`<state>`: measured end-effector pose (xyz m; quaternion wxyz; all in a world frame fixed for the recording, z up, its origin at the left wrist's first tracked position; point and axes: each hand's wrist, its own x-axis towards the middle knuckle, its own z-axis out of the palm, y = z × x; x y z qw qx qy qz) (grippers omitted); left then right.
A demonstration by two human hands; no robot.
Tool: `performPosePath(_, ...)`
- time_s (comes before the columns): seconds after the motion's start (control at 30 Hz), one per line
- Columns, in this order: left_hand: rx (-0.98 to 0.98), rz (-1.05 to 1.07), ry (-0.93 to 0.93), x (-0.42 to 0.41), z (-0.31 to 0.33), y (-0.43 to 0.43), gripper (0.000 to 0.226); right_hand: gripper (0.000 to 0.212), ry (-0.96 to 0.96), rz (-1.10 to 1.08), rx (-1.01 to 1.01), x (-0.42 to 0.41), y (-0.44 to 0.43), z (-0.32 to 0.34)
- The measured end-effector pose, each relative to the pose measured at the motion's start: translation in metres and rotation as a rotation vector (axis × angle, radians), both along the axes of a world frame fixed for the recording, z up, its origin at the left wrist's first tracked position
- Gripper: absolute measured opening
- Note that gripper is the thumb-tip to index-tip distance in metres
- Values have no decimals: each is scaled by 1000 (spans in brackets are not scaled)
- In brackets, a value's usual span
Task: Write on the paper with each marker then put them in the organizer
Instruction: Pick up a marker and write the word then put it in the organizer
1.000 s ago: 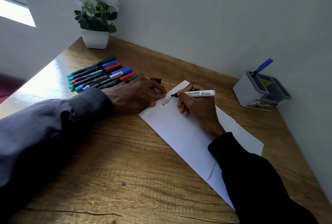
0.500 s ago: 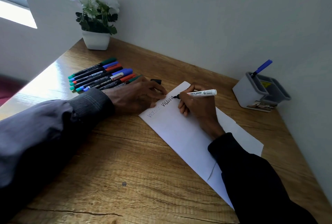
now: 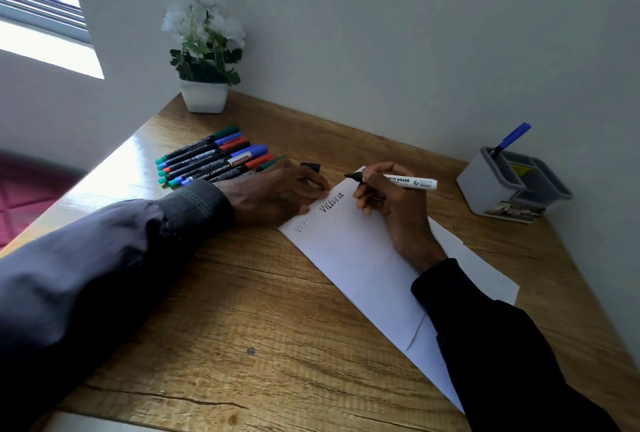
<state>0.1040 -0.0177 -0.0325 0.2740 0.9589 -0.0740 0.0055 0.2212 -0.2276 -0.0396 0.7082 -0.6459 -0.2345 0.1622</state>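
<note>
1. At the far left corner, against the wall: square white pot (image 3: 204, 96) with white flowers (image 3: 202, 36) and dark green leaves.
2. On the glossy wood-grain surface (image 3: 242, 310): row of slim markers (image 3: 211, 159) lying side by side, black barrels, caps in green, blue and red; "PERMANENT" legible on one barrel, other print too small to read.
3. Just right of the row: left hand (image 3: 273, 194) lying flat, grip open and holding nothing, straight fingers pressing the near-left corner of the paper (image 3: 360, 258). Small black cap (image 3: 310, 167) beside the fingertips.
4. Long smooth white sheet, angled across the surface, one crease near its lower end; two words at its top edge, a faint grey one and a dark black one, both reading roughly "Victoria".
5. Right hand (image 3: 394, 210) resting on the sheet, grip closed round an uncapped white marker (image 3: 408, 182); black tip at the paper's far corner, contact unclear; "BOARD" printed on the barrel.
6. Far right, by the wall: boxy grey plastic organizer (image 3: 491, 189) with several compartments; one blue-capped marker (image 3: 512, 137) leaning in its rear left compartment; yellow sticker inside, unreadable.
</note>
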Motion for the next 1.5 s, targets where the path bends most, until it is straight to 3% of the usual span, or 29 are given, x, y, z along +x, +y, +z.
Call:
performPosePath(0.27,-93,78,-79,-6,7,-3,36,11,42,40,113,0,-1,5)
performPosePath(0.47,-260,384,-300,6,2,7,27,19,31,-39,124,-2,0,21)
performPosePath(0.6,-184,508,-234,18,-1,7,30,19,-14,-75,86,0,-2,29)
performPosePath(0.67,-128,490,-188,24,0,3,28,14,18,-10,88,0,-6,32)
performPosePath(0.83,0,410,-152,37,12,-11,23,30,139,109,90,6,-14,37)
performPosePath(1.0,-86,467,-285,30,18,-14,22,8,-33,68,68,9,-19,45)
performPosePath(1.23,-478,439,-417,0,38,-28,21,7,-282,70,58,3,-24,54)
performPosePath(1.5,-482,437,-426,-10,51,-34,25,7,-364,47,115,-14,-26,62)
